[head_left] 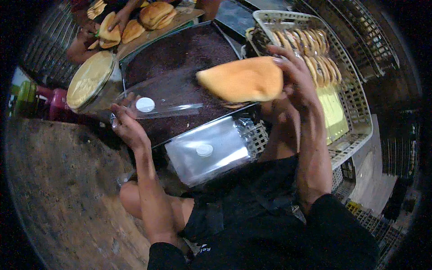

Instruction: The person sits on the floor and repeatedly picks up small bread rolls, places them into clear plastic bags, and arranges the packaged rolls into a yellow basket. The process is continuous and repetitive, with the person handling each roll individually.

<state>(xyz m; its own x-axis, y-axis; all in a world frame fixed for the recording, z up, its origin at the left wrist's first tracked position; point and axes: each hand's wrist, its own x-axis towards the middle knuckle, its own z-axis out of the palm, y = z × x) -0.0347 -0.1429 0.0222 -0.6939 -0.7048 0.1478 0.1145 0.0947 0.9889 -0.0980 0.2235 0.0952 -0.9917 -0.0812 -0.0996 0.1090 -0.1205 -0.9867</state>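
Note:
My left hand [126, 121] grips a clear plastic bag [168, 107] bearing a round white label, held over a wide metal tray [148, 137] of dark brown, crumbly-looking stuff. In my right hand [288, 72] is a folded golden bread bun [240, 78] with a darker layer at its lower edge, beside the bag. A stack of clear bags [184, 159] with a white round label lies below the tray, near my lap.
A crate [360, 121] at right holds rows of wrapped buns [315, 42]. A tub [87, 81] of pale yellow stuff stands left of the tray. Another person's hands [119, 18] work on buns over a board [189, 15]. Pink and green containers [58, 101] sit at far left.

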